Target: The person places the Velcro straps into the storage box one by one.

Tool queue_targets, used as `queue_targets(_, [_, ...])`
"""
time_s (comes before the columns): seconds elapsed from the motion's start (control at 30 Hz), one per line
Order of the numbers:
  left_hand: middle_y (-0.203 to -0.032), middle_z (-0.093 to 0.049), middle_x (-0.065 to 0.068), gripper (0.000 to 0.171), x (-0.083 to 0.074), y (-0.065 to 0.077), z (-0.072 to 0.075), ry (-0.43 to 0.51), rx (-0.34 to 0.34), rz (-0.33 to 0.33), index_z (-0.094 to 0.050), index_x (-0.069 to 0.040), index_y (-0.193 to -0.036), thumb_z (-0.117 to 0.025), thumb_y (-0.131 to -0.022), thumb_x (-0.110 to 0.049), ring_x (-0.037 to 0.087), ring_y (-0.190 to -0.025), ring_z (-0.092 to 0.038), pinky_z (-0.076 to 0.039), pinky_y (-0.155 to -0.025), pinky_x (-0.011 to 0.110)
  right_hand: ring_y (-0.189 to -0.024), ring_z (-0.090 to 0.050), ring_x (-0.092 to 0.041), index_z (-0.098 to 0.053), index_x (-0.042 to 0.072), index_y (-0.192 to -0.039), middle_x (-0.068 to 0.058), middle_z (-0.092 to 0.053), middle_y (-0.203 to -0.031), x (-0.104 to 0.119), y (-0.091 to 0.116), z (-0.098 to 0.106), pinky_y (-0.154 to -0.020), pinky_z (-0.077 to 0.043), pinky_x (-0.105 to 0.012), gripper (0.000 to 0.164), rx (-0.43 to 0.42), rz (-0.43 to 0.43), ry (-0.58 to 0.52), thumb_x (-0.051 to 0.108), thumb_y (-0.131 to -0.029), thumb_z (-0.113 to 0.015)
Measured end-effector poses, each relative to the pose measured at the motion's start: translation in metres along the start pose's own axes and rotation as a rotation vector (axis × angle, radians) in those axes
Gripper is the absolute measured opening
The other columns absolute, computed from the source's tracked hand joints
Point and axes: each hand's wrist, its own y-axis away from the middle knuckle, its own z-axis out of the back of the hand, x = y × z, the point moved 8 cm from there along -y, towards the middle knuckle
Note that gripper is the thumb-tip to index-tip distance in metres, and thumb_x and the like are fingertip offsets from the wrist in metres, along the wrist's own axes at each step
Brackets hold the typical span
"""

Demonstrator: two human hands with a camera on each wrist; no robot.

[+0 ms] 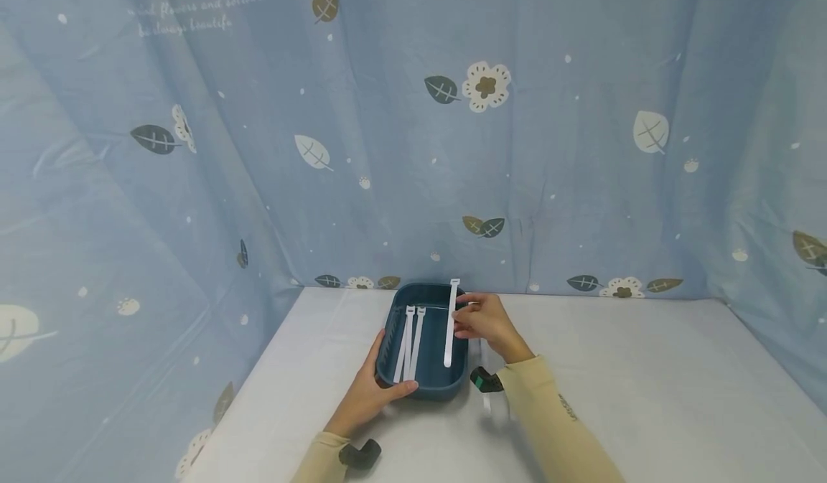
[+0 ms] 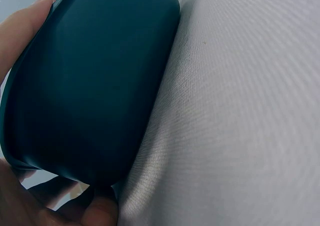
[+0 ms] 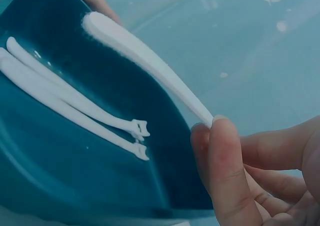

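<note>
A dark teal plastic basket (image 1: 441, 392) stands on the white table. My left hand (image 1: 367, 391) grips its near left side, the thumb over the front rim and the fingers along the left wall. In the left wrist view the basket's outer wall (image 2: 100, 76) fills much of the picture. My right hand (image 1: 489, 321) pinches a white hook-and-loop cable tie (image 1: 450, 332) between thumb and fingers, over the basket's right side. Its fuzzy rounded end (image 3: 100, 28) points away from the fingertips. Several more white cable ties (image 3: 65, 93) with slotted heads lie inside, towards the left.
Faint white strips (image 1: 487, 402) lie on the white tablecloth (image 1: 620, 390) beneath the right wrist. A blue curtain (image 1: 555, 153) with leaves and flowers hangs behind the table and along both sides. Dark wrist cameras (image 1: 360, 454) sit at both sleeves.
</note>
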Motion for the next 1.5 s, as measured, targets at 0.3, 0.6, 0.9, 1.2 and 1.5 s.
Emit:
queue_targets(0.3, [-0.173,-0.023,0.014,0.117,0.0,0.0,0.001,-0.004,0.0,-0.007,-0.01,-0.023,-0.168,-0.088,-0.081,-0.032,0.04,-0.155,-0.031,-0.027,-0.125,0.066,-0.065,-0.071,-0.014,-0.061,-0.007,-0.13,-0.019,-0.074,-0.092,-0.001,-0.008,-0.018,-0.061,-0.064,-0.029,0.037,0.003,-0.015,0.004,-0.001,-0.094,-0.069])
queue_targets(0.6, [-0.173,-0.022,0.012,0.116,0.002,0.001,0.0,0.002,0.0,0.01,-0.01,-0.027,-0.168,-0.088,-0.082,-0.035,0.039,-0.156,-0.03,-0.027,-0.125,0.066,-0.062,-0.07,-0.015,-0.061,-0.007,-0.129,-0.017,-0.072,-0.087,-0.009,-0.012,-0.029,-0.061,-0.064,-0.029,0.036,0.007,-0.048,0.034,-0.002,-0.094,-0.069])
queue_targets(0.9, [-0.174,-0.021,0.012,0.116,0.0,0.001,0.0,0.001,0.006,0.006,-0.009,-0.026,-0.168,-0.087,-0.083,-0.035,0.038,-0.156,-0.029,-0.027,-0.125,0.065,-0.06,-0.07,-0.015,-0.061,-0.007,-0.128,-0.018,-0.074,-0.087,-0.015,-0.021,-0.035,-0.061,-0.064,-0.031,0.035,0.007,-0.055,0.057,-0.002,-0.094,-0.069])
queue_targets(1.2, [-0.174,-0.021,0.012,0.117,0.001,0.001,0.0,0.009,0.006,0.006,-0.009,-0.026,-0.168,-0.088,-0.082,-0.035,0.039,-0.156,-0.03,-0.027,-0.125,0.066,-0.059,-0.071,-0.016,-0.059,-0.01,-0.129,-0.019,-0.074,-0.086,-0.011,-0.021,-0.043,-0.06,-0.064,-0.032,0.037,0.003,-0.059,0.115,-0.005,-0.093,-0.067])
queue_targets(1.5, [-0.174,-0.021,0.012,0.116,0.004,0.001,0.001,0.009,0.008,0.017,-0.009,-0.031,-0.168,-0.087,-0.083,-0.035,0.039,-0.156,-0.03,-0.027,-0.124,0.067,-0.057,-0.071,-0.016,-0.059,-0.011,-0.127,-0.019,-0.073,-0.085,-0.012,-0.027,-0.05,-0.06,-0.064,-0.031,0.036,0.001,-0.081,0.151,-0.006,-0.093,-0.068])
